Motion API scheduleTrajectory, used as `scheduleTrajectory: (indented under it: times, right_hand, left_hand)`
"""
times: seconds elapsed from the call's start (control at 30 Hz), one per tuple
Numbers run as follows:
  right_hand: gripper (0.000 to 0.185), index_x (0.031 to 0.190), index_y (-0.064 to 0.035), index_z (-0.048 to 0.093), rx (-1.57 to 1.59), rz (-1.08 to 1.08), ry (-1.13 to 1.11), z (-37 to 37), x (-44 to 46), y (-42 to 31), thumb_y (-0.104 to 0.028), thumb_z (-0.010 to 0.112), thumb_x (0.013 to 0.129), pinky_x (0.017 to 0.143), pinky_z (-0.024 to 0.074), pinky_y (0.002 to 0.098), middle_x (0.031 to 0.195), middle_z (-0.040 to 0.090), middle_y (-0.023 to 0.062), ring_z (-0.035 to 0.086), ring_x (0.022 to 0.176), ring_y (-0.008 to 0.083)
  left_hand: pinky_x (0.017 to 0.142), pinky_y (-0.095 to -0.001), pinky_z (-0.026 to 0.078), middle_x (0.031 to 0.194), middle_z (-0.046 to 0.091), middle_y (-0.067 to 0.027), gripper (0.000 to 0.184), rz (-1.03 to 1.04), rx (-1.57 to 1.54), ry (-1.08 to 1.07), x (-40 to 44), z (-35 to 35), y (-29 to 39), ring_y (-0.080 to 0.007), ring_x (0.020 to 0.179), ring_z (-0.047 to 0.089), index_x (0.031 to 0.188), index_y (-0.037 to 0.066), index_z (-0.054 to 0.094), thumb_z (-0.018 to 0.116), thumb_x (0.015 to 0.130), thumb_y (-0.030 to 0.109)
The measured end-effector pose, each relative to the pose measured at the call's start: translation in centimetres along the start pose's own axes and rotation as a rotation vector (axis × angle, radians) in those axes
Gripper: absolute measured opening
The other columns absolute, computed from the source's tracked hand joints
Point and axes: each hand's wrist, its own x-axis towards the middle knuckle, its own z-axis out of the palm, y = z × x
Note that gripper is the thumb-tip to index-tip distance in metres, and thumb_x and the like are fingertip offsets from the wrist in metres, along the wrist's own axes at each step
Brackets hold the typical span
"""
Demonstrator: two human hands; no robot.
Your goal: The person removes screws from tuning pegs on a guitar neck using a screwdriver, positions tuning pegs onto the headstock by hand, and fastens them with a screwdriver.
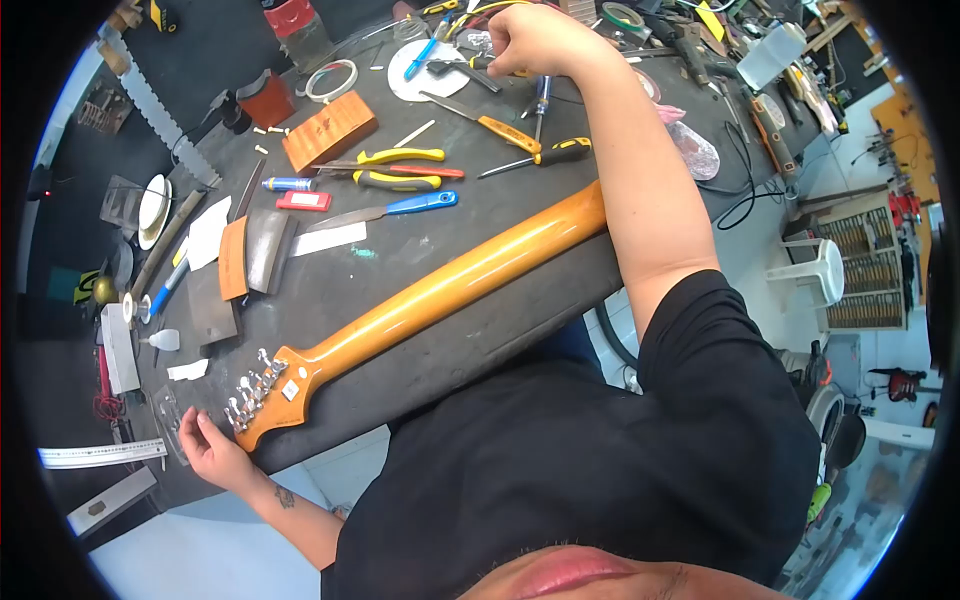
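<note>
A glossy amber guitar neck (pixel 450 270) lies back side up across the dark bench, its headstock (pixel 290 390) and silver tuning pegs at the lower left. My left hand (pixel 215 452) is just beyond the headstock tip, fingers apart and loosely bent, beside a clear plastic piece (pixel 170 415). At the far side of the bench my right hand (pixel 540 40) is closed with curled fingers. Right by it are a dark hammer-like tool (pixel 478 76) and a white disc (pixel 410 82). What the right fingers grip is hidden. My right forearm passes above the neck's other end.
Yellow-handled pliers (pixel 400 182), a blue-handled knife (pixel 420 203), screwdrivers (pixel 565 150) and a wooden block (pixel 330 132) lie beyond the neck. A curved orange block (pixel 233 258) is nearer left. A steel ruler (pixel 100 455) sits at the left edge; a white stool (pixel 815 270) stands right.
</note>
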Motion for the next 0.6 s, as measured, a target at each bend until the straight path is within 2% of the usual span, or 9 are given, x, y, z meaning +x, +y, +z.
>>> scheduleTrajectory:
  times: [0.1, 0.13, 0.17, 0.2, 0.23, 0.3, 0.4, 0.53, 0.6]
  right_hand:
    - [0.027, 0.096, -0.0038, 0.079, -0.013, 0.153, -0.051, -0.6, -0.5, -1.8, -0.022, 0.086, 0.077, 0.081, 0.0615, 0.0469, 0.091, 0.079, 0.0194, 0.078, 0.089, 0.0342]
    - [0.023, 0.094, -0.0031, 0.079, -0.137, -0.011, 0.064, -0.9, -1.5, -1.7, -0.021, 0.086, 0.081, 0.081, 0.0618, 0.0463, 0.093, 0.079, 0.019, 0.079, 0.091, 0.0313]
    - [0.025, 0.104, -0.0015, 0.077, -0.132, -0.083, 0.021, -1.7, -1.9, -1.5, -0.018, 0.085, 0.087, 0.08, 0.0626, 0.0443, 0.095, 0.08, 0.019, 0.079, 0.092, 0.0286]
    - [0.026, 0.098, -0.0042, 0.075, -0.013, -0.109, -0.039, -1.6, -2.4, -0.3, -0.015, 0.088, 0.079, 0.081, 0.0594, 0.0441, 0.089, 0.077, 0.0133, 0.075, 0.088, 0.03]
    - [0.026, 0.099, -0.0039, 0.074, -0.039, -0.013, -0.093, -1.9, -4.0, -1.4, -0.009, 0.087, 0.078, 0.08, 0.0587, 0.0435, 0.09, 0.076, 0.0121, 0.075, 0.089, 0.0286]
    - [0.028, 0.102, -0.0043, 0.073, -0.107, -0.022, -0.189, -1.1, -6.1, -0.5, -0.011, 0.089, 0.079, 0.082, 0.0587, 0.0426, 0.098, 0.078, 0.0107, 0.074, 0.093, 0.0282]
    - [0.026, 0.101, -0.0023, 0.072, -0.132, -0.129, -0.108, 1.3, -9.0, 3.0, -0.012, 0.088, 0.083, 0.082, 0.0585, 0.0423, 0.09, 0.075, 0.0068, 0.072, 0.088, 0.0245]
    - [0.019, 0.101, 0.0005, 0.072, 0.084, 0.113, -0.021, 1.2, -11.4, 3.5, -0.007, 0.085, 0.088, 0.079, 0.0576, 0.0367, 0.085, 0.072, 0.0048, 0.069, 0.082, 0.0182]
    - [0.018, 0.102, 0.0016, 0.072, 0.168, 0.156, -0.032, 2.2, -12.2, 3.9, -0.006, 0.084, 0.09, 0.079, 0.0571, 0.0345, 0.084, 0.071, 0.0044, 0.068, 0.08, 0.0157]
  left_hand:
    - [0.1, -0.0324, 0.055, 0.12, 0.074, -0.0096, 0.022, 0.031, 0.068, -0.013, 0.0, 0.0, 0.3, -0.0175, 0.11, 0.07, 0.126, -0.004, 0.073, 0.066, 0.11, 0.009]
    - [0.099, -0.0315, 0.055, 0.118, 0.075, -0.0092, 0.021, 0.014, 0.018, -0.007, -0.1, 0.1, 0.4, -0.0171, 0.108, 0.07, 0.125, -0.005, 0.073, 0.067, 0.11, 0.008]
    - [0.098, -0.0314, 0.055, 0.117, 0.075, -0.0089, 0.021, 0.006, 0.01, -0.009, -0.2, 0.2, 0.6, -0.0169, 0.108, 0.07, 0.125, -0.005, 0.073, 0.067, 0.11, 0.008]
    - [0.098, -0.0312, 0.055, 0.116, 0.075, -0.0087, 0.02, -0.003, 0.002, -0.005, -0.3, 0.2, 0.8, -0.0167, 0.107, 0.07, 0.124, -0.005, 0.073, 0.067, 0.11, 0.008]
    - [0.097, -0.031, 0.055, 0.115, 0.075, -0.0085, 0.02, -0.011, -0.004, 0.001, -0.3, 0.2, 0.9, -0.0166, 0.106, 0.07, 0.124, -0.005, 0.073, 0.067, 0.11, 0.008]
    - [0.096, -0.0306, 0.055, 0.112, 0.074, -0.0081, 0.019, 0.009, -0.009, -0.008, -0.4, 0.0, 0.8, -0.0158, 0.103, 0.069, 0.123, -0.005, 0.073, 0.067, 0.109, 0.007]
    - [0.094, -0.0303, 0.055, 0.111, 0.074, -0.0081, 0.018, 0.001, 0.001, -0.009, -0.4, 0.4, 1.5, -0.0151, 0.102, 0.069, 0.121, -0.005, 0.073, 0.067, 0.109, 0.007]
    - [0.094, -0.0301, 0.055, 0.111, 0.074, -0.0078, 0.018, -0.024, -0.034, -0.019, -0.2, 0.6, 1.3, -0.0148, 0.102, 0.069, 0.121, -0.005, 0.073, 0.067, 0.109, 0.007]
    - [0.094, -0.0301, 0.055, 0.111, 0.074, -0.0078, 0.018, -0.012, -0.022, -0.023, 0.0, 0.6, 1.1, -0.0148, 0.101, 0.069, 0.122, -0.005, 0.073, 0.067, 0.109, 0.007]
